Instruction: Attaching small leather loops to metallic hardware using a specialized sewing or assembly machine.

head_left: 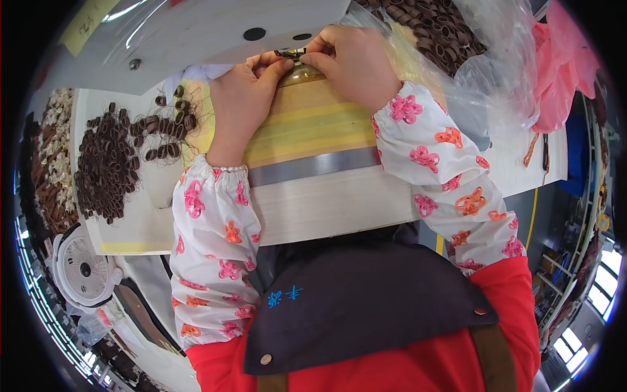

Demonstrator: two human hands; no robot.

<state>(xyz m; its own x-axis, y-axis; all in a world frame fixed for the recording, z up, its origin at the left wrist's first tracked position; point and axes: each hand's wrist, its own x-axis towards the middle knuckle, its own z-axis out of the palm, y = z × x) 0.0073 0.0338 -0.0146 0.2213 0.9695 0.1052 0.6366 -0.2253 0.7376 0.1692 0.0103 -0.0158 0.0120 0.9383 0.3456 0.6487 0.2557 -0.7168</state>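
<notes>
Both of my hands meet under the white head of a sewing machine (pixel 196 32), just at the far end of its bed. My left hand (pixel 251 88) is closed, thumb and forefinger pinched together. Close beside it, my right hand (pixel 349 62) pinches too, its fingers curled. Between the fingertips a small dark piece shows only in part, so its kind cannot be made out. A rounded shiny metal part (pixel 304 74) of the machine bed sits right below the fingertips. Yellow tape strips (pixel 307 124) cover the bed nearer to me.
Left on the white table lies a pile of brown loops with loose threads (pixel 108 163). More brown loops (pixel 437 32) lie at the far right beside clear plastic (pixel 493 72) and a pink bag (pixel 562 72). A white fan (pixel 85 268) stands off the table's left edge.
</notes>
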